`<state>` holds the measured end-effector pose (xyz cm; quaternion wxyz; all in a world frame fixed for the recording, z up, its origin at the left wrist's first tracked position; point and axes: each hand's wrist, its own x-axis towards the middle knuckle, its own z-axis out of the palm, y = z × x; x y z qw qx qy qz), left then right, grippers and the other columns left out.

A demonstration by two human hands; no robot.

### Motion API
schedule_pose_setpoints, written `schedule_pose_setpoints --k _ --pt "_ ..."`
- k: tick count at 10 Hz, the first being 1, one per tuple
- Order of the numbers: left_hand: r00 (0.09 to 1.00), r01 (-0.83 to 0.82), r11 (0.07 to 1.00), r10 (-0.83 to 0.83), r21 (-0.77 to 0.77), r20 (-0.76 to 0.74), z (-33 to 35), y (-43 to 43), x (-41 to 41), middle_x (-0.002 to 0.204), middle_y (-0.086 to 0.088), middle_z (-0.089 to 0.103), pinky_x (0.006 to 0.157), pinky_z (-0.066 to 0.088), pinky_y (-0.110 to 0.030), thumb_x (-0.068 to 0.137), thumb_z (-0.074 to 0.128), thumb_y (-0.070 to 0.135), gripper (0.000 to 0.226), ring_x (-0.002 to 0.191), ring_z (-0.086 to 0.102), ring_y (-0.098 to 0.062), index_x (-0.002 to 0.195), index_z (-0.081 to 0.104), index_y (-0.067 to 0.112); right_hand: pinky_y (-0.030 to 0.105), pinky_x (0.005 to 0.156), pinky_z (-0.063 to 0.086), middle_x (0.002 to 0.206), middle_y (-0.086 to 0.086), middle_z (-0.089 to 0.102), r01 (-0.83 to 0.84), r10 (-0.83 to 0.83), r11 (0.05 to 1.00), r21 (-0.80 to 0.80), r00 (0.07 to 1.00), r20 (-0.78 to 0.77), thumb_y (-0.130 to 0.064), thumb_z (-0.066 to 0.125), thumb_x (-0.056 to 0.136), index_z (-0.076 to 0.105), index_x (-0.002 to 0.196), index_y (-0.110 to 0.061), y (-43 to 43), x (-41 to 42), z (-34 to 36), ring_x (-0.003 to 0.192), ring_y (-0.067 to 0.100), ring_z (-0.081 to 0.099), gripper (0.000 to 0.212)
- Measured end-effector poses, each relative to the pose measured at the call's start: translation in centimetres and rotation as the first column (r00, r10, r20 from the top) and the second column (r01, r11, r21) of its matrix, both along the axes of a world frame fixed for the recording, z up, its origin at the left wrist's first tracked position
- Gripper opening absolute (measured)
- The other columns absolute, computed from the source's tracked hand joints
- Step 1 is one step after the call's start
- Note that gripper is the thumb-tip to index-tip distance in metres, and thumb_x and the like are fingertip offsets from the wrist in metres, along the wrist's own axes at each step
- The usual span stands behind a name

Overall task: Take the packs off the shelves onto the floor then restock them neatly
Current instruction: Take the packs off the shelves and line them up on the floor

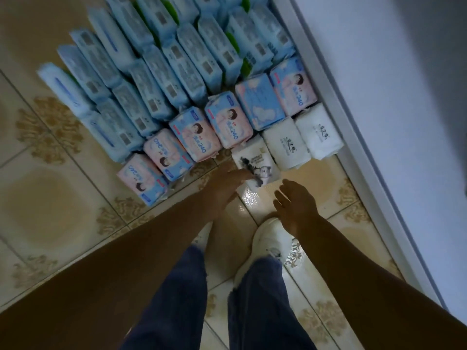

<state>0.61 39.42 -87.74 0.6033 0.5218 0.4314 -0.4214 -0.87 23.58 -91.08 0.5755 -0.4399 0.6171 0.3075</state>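
The white pack with a dark picture (pixel 255 164) lies flat on the tiled floor (pixel 50 198), at the near end of a spread of packs. The left hand (pixel 227 184) reaches to it with fingers stretched out, their tips at the pack's near left edge rather than curled round it, though blur softens the contact. The right hand (pixel 295 205) hangs just to the near right of that pack, released, fingers spread and holding nothing. Touching the picture pack on its far right side are two plain white packs (pixel 285 147), set side by side. To its left and beyond it runs a slanting row of pink-and-blue packs (pixel 194 133), edge to edge. Farther still from the picture pack, light blue packs (pixel 151 97) stand in several close rows, some showing green edges. To the right of the picture pack, past the plain white ones, runs the white shelf base (pixel 353 122). Nearer than the picture pack are a white shoe (pixel 267 238) and dark blue trousers (pixel 255 299).
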Motion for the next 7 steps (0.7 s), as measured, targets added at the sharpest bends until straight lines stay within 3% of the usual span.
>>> schedule_pose_setpoints --k 1,2,3,4,5,7 --pt "1.0 -0.014 1.0 0.014 -0.012 -0.008 5.7 1.8 0.9 0.092 0.006 0.056 0.093 0.041 -0.028 0.082 0.069 0.022 0.015 0.096 0.053 -0.01 0.087 0.056 0.026 0.038 0.105 0.038 0.136 0.01 0.049 -0.152 0.152 0.988 -0.012 0.987 0.051 -0.028 0.057 0.094 0.054 0.124 -0.017 0.9 1.7 8.7 0.115 0.023 0.049 0.031" --pt "0.999 0.019 0.999 -0.018 -0.047 0.03 10.8 2.5 2.3 0.101 0.003 0.055 0.088 0.04 -0.023 0.086 0.066 0.022 0.019 0.098 0.052 -0.009 0.102 0.055 0.024 0.042 0.106 0.038 0.135 0.014 0.051 -0.259 0.258 0.965 -0.039 0.966 -0.024 -0.047 0.064 0.086 0.054 0.126 -0.016 1.4 3.0 13.7 0.119 0.028 0.05 0.052" --pt "0.944 0.256 0.966 -0.258 0.039 0.206 19.8 3.5 4.8 0.121 0.008 0.051 0.085 0.046 -0.017 0.066 0.077 0.032 0.074 0.109 0.052 -0.006 0.131 0.045 0.02 0.041 0.103 0.038 0.139 0.017 0.048 -0.443 0.447 0.875 -0.195 0.894 -0.024 -0.053 0.067 0.082 0.05 0.131 -0.006 2.4 5.7 23.7 0.128 0.031 0.047 0.071" --pt "0.837 0.438 0.872 -0.484 0.219 0.255 26.5 3.9 6.0 0.144 -0.001 0.042 0.104 0.04 -0.031 0.072 0.079 0.027 0.088 0.132 0.042 -0.02 0.146 0.033 0.019 0.04 0.105 0.039 0.143 0.011 0.046 -0.666 0.715 0.65 -0.365 0.699 -0.003 -0.054 0.067 0.081 0.041 0.14 -0.014 2.6 6.8 30.2 0.128 0.029 0.046 0.076" --pt "0.352 0.678 0.437 -0.899 0.591 0.26 37.7 4.5 6.9 0.154 -0.006 0.031 0.11 0.033 -0.039 0.088 0.066 0.031 0.08 0.139 0.033 -0.026 0.152 0.02 0.02 0.043 0.105 0.038 0.144 0.007 0.044 -0.813 0.962 0.152 -0.562 0.251 -0.105 -0.057 0.063 0.081 0.033 0.143 -0.021 2.8 7.1 42.0 0.129 0.029 0.044 0.077" --pt "-0.177 0.547 0.046 -0.969 0.836 0.169 52.5 3.1 7.0 0.154 -0.005 0.032 0.107 0.035 -0.042 0.087 0.062 0.034 0.08 0.138 0.033 -0.026 0.152 0.018 0.018 0.041 0.103 0.033 0.141 0.008 0.044 -0.695 0.965 -0.211 -0.687 -0.034 -0.262 -0.057 0.058 0.084 0.031 0.143 -0.02 2.1 4.3 57.1 0.127 0.028 0.043 0.074"
